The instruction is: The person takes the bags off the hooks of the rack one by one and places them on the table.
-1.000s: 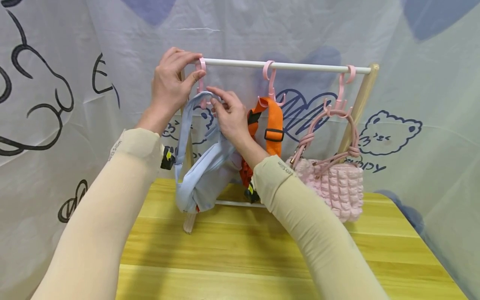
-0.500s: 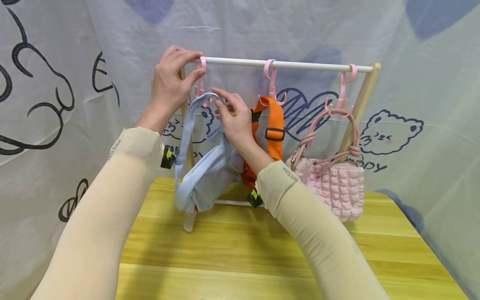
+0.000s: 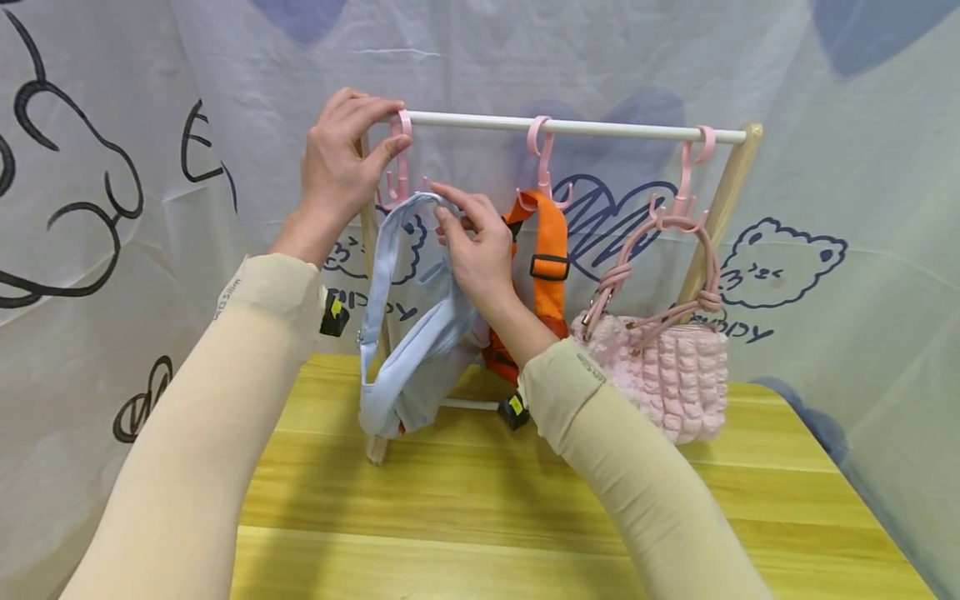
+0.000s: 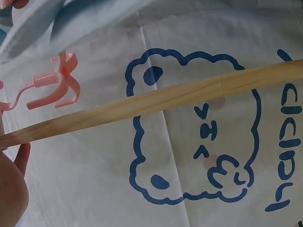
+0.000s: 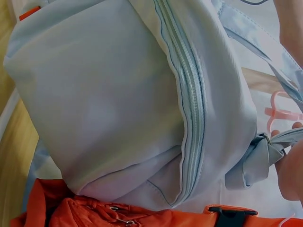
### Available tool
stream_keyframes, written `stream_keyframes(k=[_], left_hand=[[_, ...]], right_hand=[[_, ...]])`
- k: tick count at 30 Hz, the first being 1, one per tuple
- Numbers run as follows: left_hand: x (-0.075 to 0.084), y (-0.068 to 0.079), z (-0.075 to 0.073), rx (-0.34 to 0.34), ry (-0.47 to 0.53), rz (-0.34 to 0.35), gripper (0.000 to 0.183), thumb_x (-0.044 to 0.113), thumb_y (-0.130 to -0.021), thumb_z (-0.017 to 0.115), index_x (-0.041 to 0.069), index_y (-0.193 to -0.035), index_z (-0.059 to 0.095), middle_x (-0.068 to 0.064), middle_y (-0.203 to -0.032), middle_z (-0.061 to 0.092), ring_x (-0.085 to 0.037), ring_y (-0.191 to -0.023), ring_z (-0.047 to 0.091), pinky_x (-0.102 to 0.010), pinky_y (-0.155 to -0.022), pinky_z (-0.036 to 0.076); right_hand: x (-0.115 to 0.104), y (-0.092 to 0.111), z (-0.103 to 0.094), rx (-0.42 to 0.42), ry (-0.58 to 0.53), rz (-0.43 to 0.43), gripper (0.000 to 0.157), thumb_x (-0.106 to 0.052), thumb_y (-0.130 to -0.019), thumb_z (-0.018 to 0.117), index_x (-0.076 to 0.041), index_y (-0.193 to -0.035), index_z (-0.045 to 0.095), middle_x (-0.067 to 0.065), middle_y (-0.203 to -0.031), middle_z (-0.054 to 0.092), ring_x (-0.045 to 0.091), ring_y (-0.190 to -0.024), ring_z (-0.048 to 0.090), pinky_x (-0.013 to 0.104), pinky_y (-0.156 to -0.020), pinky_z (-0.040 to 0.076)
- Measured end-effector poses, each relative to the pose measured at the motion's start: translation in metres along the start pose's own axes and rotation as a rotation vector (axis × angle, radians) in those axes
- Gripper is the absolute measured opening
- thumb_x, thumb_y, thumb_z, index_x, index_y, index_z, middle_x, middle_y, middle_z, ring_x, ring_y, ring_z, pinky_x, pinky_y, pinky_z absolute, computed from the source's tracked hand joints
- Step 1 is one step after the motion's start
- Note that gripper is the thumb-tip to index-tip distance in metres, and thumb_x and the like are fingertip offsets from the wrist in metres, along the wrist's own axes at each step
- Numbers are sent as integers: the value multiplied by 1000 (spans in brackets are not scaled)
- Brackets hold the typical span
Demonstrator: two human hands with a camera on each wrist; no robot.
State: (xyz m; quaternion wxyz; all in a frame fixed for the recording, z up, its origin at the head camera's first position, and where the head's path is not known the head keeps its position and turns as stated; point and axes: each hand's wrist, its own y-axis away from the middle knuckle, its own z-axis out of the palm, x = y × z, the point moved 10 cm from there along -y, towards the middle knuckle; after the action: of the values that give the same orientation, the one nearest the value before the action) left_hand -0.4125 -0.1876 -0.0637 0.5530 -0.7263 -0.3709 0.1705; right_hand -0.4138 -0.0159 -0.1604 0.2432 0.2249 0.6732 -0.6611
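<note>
A light blue bag [image 3: 420,358] hangs from its strap [image 3: 386,250], which my right hand [image 3: 480,246] pinches between thumb and fingers near the top of the loop. In the right wrist view the zipped bag [image 5: 118,104] fills much of the frame, its strap gathered in the hand at the right edge. My left hand [image 3: 341,158] is up at the rack's left end, thumb and fingertips on the left pink hook [image 3: 403,158] where it sits over the white rod [image 3: 472,122]. In the left wrist view the hook's prongs [image 4: 59,85] carry nothing.
An orange bag [image 3: 550,267] hangs from the middle pink hook [image 3: 544,158], partly behind my right arm. A pink quilted bag [image 3: 682,367] hangs on the right hook [image 3: 684,175]. The rack's wooden legs [image 3: 712,217] stand on a wooden table [image 3: 450,517], before a printed cloth [image 3: 465,50].
My right hand has moved slightly right and down with the strap, drawing its loop off the left hook's prongs. The light blue bag shifts along with it. My left hand stays at the hook.
</note>
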Motion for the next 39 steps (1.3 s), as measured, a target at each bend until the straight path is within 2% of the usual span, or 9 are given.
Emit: stream_keyframes(k=[5, 11, 20, 27, 29, 34, 39], left_hand=[[3, 2, 0, 13, 26, -5, 40, 28, -90, 80, 12, -126, 75, -5, -121, 75, -24, -115, 59, -31, -97, 45], [8, 4, -1, 8, 51, -4, 39, 28, -92, 80, 10, -127, 75, -7, -123, 74, -24, -120, 58, -29, -104, 43], [10, 7, -1, -65, 34, -20, 43, 28, -96, 76, 10, -134, 70, -6, -133, 70, -23, -128, 55, -26, -111, 38], [15, 14, -14, -6, 58, 36, 52, 24, -94, 78, 6, -141, 63, -13, -143, 63, -33, -144, 46, -27, -123, 25], [19, 17, -18, 7, 59, 59, 53, 24, -95, 77, 5, -142, 62, -14, -145, 62, -34, -146, 45, -27, -123, 25], [28, 29, -30, 53, 112, 96, 49, 19, -97, 75, 3, -142, 62, -14, -145, 61, -31, -144, 49, -28, -121, 31], [31, 46, -42, 90, 197, 68, 49, 5, -95, 75, 3, -142, 62, -12, -145, 62, -21, -139, 54, -30, -117, 38]], right_hand=[[-4, 9, -9, 35, -34, 0, 29, -2, -100, 68, -2, -128, 73, 12, -103, 62, 19, -80, 65, 29, -79, 60], [-8, 18, -18, 46, -72, 14, 29, -4, -100, 69, -3, -128, 73, 8, -102, 61, 19, -81, 64, 24, -77, 57], [-15, 28, -24, 56, -128, 5, 29, -3, -97, 72, -1, -125, 74, 5, -101, 64, 17, -80, 67, 23, -76, 58], [-24, 33, -21, 32, -135, 4, 30, -3, -97, 72, 0, -127, 73, 5, -103, 64, 16, -81, 68, 21, -75, 56], [-27, 33, -20, 29, -138, 1, 30, -3, -97, 72, 0, -127, 72, 6, -103, 64, 16, -81, 68, 21, -74, 55], [-31, 35, -21, 23, -145, -3, 30, -2, -97, 71, 1, -127, 72, 7, -102, 63, 16, -79, 68, 21, -74, 55], [-32, 37, -24, 35, -144, -15, 30, 0, -96, 72, 3, -126, 72, 6, -101, 64, 15, -78, 68, 22, -75, 56]])
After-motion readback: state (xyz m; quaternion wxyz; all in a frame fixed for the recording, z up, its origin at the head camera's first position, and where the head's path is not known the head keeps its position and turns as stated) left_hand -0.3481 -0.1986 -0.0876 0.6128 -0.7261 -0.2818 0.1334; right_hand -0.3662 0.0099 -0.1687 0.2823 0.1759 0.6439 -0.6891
